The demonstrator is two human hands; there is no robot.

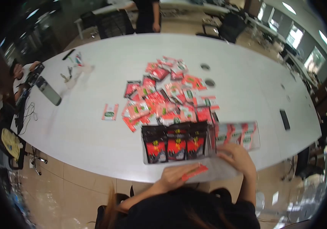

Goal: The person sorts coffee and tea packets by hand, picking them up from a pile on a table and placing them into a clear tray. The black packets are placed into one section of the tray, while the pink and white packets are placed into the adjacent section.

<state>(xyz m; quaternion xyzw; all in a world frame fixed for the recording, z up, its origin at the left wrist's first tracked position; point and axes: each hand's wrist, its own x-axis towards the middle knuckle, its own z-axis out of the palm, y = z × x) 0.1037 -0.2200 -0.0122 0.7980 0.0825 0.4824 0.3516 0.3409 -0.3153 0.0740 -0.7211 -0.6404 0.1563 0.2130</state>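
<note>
Black shirt (194, 210): below both hands
Left hand (174, 176): closed on red packet (196, 172)
Right hand (239, 157): half-curled at clear box (257, 142), hold unclear

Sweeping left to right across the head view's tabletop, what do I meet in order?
Grey object, lone packet, black pouches, upright packets, small black object.

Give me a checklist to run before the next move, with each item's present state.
1. Left hand holding a pink-red packet: ok.
2. Right hand gripping something: cannot tell; it is at the clear box on the right.
3. Boxed packets inside that box: ok.
4. Black-topped pouches standing grouped: ok.
5. Table free of loose packets: not ok; a heap lies beyond the pouches.
</note>
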